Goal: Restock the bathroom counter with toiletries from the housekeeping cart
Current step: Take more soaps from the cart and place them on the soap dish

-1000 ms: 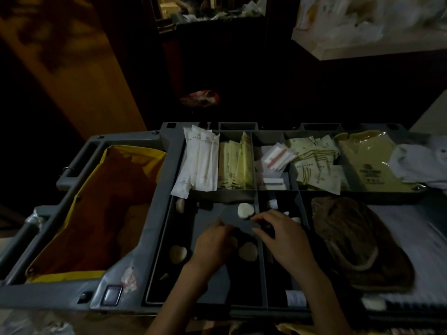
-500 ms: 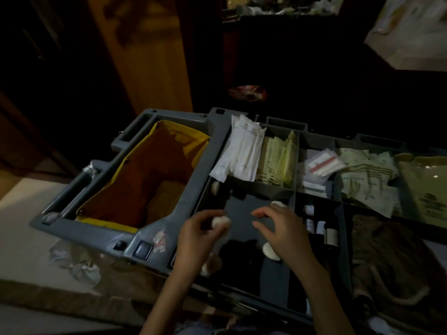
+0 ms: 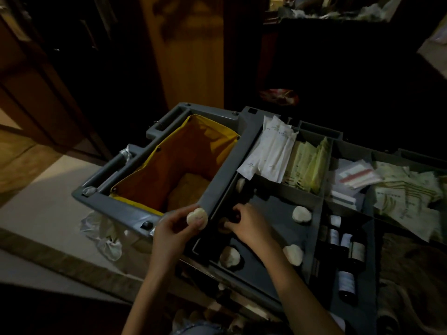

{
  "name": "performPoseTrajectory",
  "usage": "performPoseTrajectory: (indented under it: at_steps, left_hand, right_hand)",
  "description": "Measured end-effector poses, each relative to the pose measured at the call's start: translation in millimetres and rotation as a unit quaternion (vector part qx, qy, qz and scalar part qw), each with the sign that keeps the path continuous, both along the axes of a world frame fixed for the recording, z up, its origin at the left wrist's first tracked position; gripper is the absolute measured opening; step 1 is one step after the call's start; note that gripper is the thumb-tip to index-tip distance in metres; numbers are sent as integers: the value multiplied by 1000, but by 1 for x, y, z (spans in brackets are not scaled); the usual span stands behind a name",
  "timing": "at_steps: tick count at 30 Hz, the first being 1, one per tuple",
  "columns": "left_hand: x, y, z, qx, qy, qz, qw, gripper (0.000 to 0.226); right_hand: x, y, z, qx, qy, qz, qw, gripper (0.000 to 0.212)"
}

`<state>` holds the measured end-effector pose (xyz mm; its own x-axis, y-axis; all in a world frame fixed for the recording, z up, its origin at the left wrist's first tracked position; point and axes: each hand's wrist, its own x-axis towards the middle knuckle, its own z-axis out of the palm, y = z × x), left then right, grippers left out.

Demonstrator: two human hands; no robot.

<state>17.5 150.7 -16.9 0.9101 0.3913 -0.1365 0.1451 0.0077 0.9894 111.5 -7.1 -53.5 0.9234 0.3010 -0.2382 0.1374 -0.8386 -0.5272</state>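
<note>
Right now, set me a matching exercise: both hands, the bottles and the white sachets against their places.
1 left hand
2 right hand
3 dark bottles
4 white sachets

A narrow compartment right of the loose soaps
B back row, beside the yellow packets
C by the cart rim, holding a round soap
D down in the wide compartment

Pairs: 1-C, 2-D, 3-A, 4-B

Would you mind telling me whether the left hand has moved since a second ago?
Yes: the left hand, holding a round soap, went leftward from the soap compartment to the cart's grey rim.
</note>
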Motion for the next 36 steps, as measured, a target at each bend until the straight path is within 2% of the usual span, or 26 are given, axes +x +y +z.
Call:
performPoseTrajectory:
  at_steps: [6, 11, 13, 16, 19, 20, 24, 28, 36]
  left_hand:
    - [3, 1, -6, 1, 7, 9, 1000, 26]
    - [2, 2, -8, 2, 9, 0, 1000, 29]
    - [2, 1, -6, 1, 10, 0, 1000, 28]
    - [2, 1, -4, -15, 5, -5, 1000, 26]
    - [3, -4, -3, -46, 9, -11, 999, 22]
    - [5, -7, -3, -49, 12, -16, 999, 21]
    - [15, -24, -4, -45, 18, -32, 998, 18]
    - [19, -39, -7, -22, 12, -33, 999, 16]
    - [20, -77, -14, -22, 6, -96, 995, 17]
  right_hand:
    - [0, -8, -3, 50, 53, 1, 997, 56]
    - [-3, -10, -5, 129, 89, 0, 988, 27]
    - [-2, -12, -5, 185, 131, -24, 974, 23]
    - [3, -14, 1, 292, 201, -80, 932, 18]
    - [4, -14, 15, 432, 278, -142, 846, 14]
    - [4, -15, 18, 455, 285, -152, 830, 14]
    - [5, -19, 18, 502, 262, -159, 809, 13]
    - [5, -23, 18, 535, 227, -175, 794, 25]
    - [-34, -57, 15, 512, 84, -207, 830, 21]
